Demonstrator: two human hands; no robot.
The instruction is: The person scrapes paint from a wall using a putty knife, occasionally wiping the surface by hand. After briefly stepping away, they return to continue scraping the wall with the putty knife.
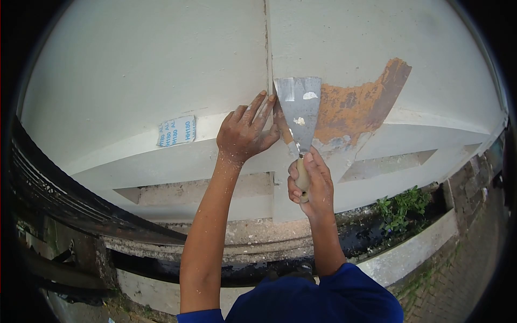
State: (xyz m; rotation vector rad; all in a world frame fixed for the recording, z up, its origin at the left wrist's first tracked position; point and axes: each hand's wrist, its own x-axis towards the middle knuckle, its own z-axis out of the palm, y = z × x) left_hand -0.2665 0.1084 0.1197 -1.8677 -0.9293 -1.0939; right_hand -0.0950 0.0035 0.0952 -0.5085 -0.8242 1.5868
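Note:
My right hand (314, 183) is wrapped round the pale handle of a putty knife (302, 116). Its wide metal blade points up, flecked with white, with one top corner close to the vertical wall joint. My left hand (245, 129) rests on the white wall (177, 59) just left of that joint, fingers stretched out and holding nothing. To the right of the blade, an orange-brown patch (353, 110) shows where the white coating is gone. Part of this patch is hidden behind the blade and handle.
A piece of sandpaper (177, 131) with blue print lies on the ledge to the left. Below the wall runs a dark drain (366, 234) with a green plant (404, 207) in it. A dark metal gate (70, 188) stands at the left.

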